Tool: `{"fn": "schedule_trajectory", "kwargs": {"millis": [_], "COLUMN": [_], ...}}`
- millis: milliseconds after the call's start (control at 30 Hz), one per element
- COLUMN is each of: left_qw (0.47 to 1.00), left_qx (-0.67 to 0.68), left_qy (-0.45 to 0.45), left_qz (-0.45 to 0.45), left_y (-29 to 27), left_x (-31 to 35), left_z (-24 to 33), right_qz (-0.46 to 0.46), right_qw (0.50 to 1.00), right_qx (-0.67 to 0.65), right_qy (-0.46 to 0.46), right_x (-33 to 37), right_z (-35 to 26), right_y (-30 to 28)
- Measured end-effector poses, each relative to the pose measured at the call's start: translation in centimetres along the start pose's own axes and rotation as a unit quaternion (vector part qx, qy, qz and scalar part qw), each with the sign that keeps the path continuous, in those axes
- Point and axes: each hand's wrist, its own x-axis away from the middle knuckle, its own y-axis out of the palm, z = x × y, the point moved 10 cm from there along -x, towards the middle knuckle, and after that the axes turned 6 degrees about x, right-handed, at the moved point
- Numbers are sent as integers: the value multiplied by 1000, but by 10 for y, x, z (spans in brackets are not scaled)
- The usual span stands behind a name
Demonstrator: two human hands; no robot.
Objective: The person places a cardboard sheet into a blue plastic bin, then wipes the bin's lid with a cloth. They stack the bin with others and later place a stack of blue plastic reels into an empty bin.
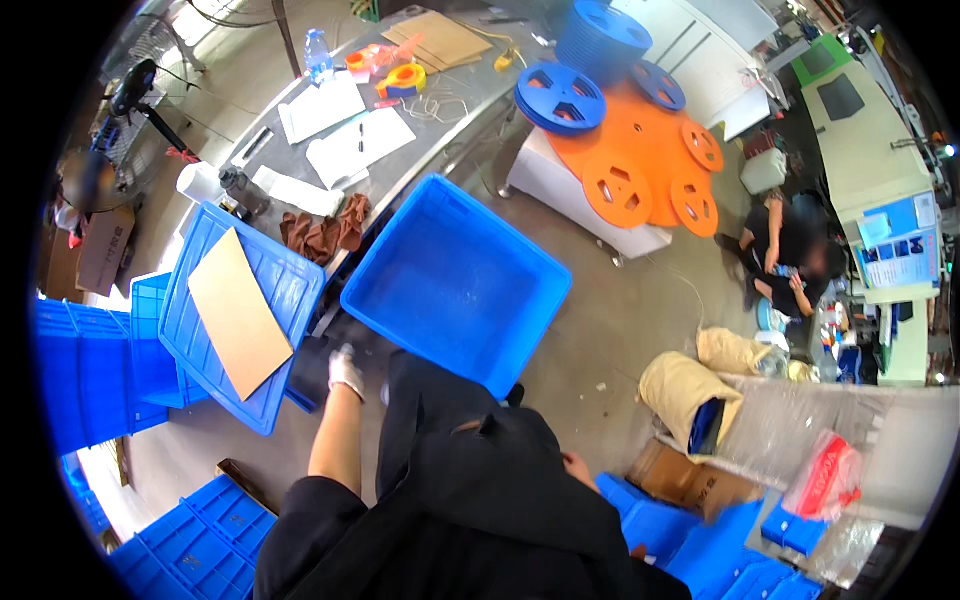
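My left hand, in a pale glove, is held out beside my body with its fingers loosely extended and nothing visible in them. It is between a blue lid and a blue bin, apart from both. The blue plastic bin is in front of me, with nothing on its floor. On the left, the ribbed blue lid lies tilted with a flat brown cardboard sheet on it. My right hand shows only in part beside my dark clothing; its fingers are mostly hidden.
Behind the bin, a grey table bears papers, tape rolls, a bottle and a brown cloth. An orange disc table holds blue and orange reels. Stacked blue crates stand left. A person sits far right near beige sacks.
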Motion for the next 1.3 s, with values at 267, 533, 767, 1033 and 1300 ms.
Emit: {"fn": "schedule_trajectory", "kwargs": {"millis": [267, 533, 767, 1033, 1300], "left_qw": [995, 999, 965, 977, 969], "left_qx": [1, -4, -192, -73, -164], "left_qy": [-97, 42, 140, 193, 177], "left_qz": [-8, 30, 113, 50, 55], "left_y": [16, 98, 88, 111, 81], "left_x": [-87, -158, -202, -188, -126], "left_z": [-103, -37, 2, 61, -19], "right_qz": [-25, -22, 89, -5, -34], "right_qw": [994, 950, 848, 845, 955], "right_qx": [-83, -261, -486, -509, -282], "right_qy": [66, 171, 193, 163, 90], "right_x": [-107, -260, -302, -312, -330], "right_z": [-24, -62, -80, -141, -86], "right_y": [27, 112, 153, 166, 142]}}
